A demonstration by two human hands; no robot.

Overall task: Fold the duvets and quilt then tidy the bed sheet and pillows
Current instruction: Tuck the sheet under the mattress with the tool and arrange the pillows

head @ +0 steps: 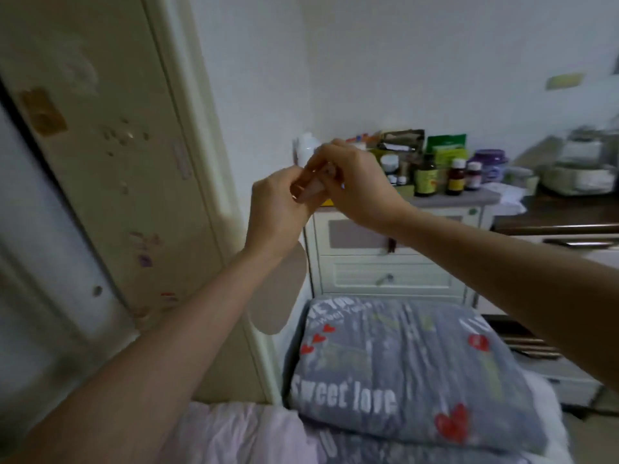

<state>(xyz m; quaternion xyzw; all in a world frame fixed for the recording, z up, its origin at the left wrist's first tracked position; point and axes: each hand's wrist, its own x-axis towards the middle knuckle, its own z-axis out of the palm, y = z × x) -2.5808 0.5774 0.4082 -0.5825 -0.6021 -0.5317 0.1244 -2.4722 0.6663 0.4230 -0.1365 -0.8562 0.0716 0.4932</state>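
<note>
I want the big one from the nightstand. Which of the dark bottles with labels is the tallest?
The amber bottle with the black cap and yellow-green label, leftmost of the three dark bottles. The two to its right are shorter, with white caps and reddish labels.

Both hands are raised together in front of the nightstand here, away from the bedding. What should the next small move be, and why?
Probably lower both hands to the bedding. The left hand and right hand meet in mid-air, fingers curled together, off the grey pillow and pink quilt below.
</note>
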